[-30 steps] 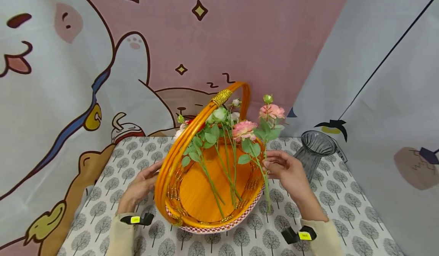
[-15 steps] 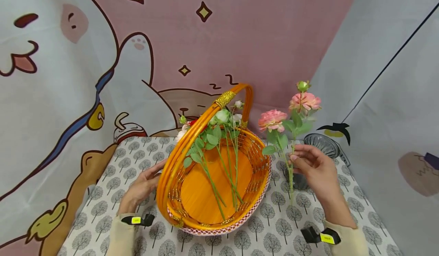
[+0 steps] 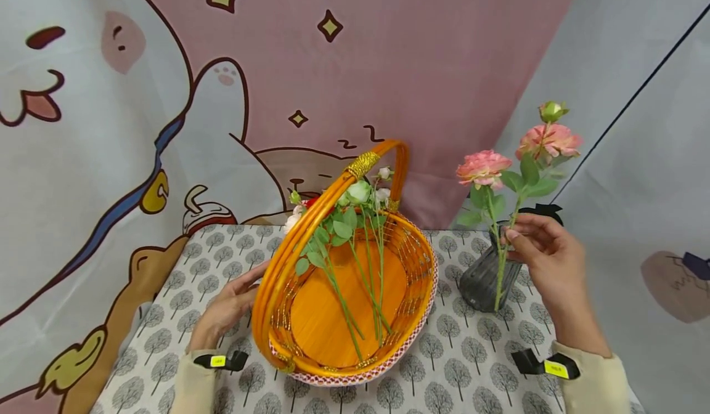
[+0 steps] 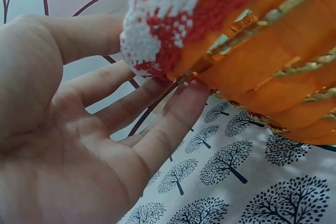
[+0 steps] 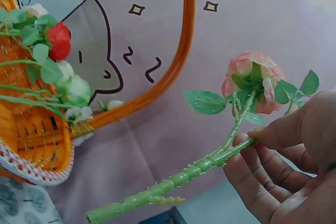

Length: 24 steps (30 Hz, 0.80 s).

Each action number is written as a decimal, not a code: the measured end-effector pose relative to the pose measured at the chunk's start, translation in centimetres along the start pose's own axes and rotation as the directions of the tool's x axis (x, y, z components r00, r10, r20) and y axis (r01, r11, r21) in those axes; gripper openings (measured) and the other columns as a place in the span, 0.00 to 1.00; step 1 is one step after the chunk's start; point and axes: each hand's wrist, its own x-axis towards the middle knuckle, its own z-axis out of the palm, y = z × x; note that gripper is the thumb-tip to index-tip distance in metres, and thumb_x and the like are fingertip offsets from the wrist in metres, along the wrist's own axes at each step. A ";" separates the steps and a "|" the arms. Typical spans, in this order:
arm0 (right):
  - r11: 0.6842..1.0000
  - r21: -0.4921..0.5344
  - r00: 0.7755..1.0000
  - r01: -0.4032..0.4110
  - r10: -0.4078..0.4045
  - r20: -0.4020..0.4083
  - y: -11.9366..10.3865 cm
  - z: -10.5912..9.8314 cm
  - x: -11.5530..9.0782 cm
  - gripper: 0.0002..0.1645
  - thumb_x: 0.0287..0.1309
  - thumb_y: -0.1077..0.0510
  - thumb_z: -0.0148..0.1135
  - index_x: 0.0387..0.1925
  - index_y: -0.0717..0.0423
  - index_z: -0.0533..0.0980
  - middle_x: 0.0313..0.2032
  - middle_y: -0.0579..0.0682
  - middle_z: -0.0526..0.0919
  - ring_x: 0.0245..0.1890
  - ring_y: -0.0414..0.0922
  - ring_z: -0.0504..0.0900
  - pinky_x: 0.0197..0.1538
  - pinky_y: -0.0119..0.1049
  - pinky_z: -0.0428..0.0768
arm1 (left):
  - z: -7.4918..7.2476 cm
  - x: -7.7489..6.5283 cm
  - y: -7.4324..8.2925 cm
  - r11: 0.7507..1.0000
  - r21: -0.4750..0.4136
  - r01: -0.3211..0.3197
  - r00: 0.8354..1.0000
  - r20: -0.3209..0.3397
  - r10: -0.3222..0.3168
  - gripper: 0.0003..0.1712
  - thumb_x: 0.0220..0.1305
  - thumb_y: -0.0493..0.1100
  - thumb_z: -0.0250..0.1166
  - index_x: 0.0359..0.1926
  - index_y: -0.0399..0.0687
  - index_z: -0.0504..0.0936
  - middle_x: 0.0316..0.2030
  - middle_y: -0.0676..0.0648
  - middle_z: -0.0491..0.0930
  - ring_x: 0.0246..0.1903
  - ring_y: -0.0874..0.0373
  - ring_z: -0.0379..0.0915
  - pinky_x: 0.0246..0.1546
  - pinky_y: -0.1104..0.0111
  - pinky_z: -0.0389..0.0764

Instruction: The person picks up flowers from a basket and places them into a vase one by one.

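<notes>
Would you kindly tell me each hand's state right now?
Left hand: touching the basket; whether it grips cannot be told.
Right hand: closed, pinching the pink flower's stem.

Tree-print cloth [image 3: 460, 358] in front of a cartoon-animal backdrop [image 3: 421, 63]

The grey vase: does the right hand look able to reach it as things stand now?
Probably yes: in the head view the right hand appears near the grey vase; only the pink flower that it pinches crosses in front, though this keeps the hand occupied.

Tree-print tablecloth [image 3: 407, 395], on it orange basket [image 3: 418, 272], grey vase [image 3: 478, 284]
</notes>
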 end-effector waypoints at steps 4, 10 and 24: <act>1.000 -0.021 0.999 0.009 -0.009 -0.041 -0.6 -0.4 1.0 0.18 0.65 0.66 0.67 0.54 0.52 0.80 0.39 0.39 0.87 0.34 0.32 0.88 0.35 0.23 0.87 | 0.0 -0.1 0.0 1.000 0.002 -0.019 1.000 0.010 0.019 0.37 0.77 0.34 0.54 0.81 0.44 0.52 0.71 0.64 0.69 0.65 0.65 0.74 0.62 0.71 0.81; 0.999 0.035 0.994 0.027 -0.023 -0.109 -1.5 -1.2 2.7 0.17 0.63 0.68 0.67 0.52 0.54 0.81 0.38 0.42 0.86 0.33 0.33 0.88 0.34 0.23 0.87 | 0.1 -0.2 0.0 1.000 0.005 0.013 1.000 -0.018 -0.013 0.37 0.76 0.37 0.57 0.81 0.49 0.55 0.72 0.63 0.68 0.65 0.65 0.74 0.62 0.70 0.81; 0.999 0.034 0.983 -0.041 0.046 -0.177 -1.8 -2.6 6.3 0.20 0.64 0.63 0.68 0.56 0.52 0.80 0.40 0.40 0.85 0.33 0.33 0.88 0.34 0.24 0.87 | 0.2 -0.2 0.1 0.998 -0.047 0.049 0.999 -0.008 -0.050 0.36 0.78 0.37 0.55 0.81 0.48 0.55 0.71 0.64 0.69 0.63 0.63 0.76 0.61 0.67 0.82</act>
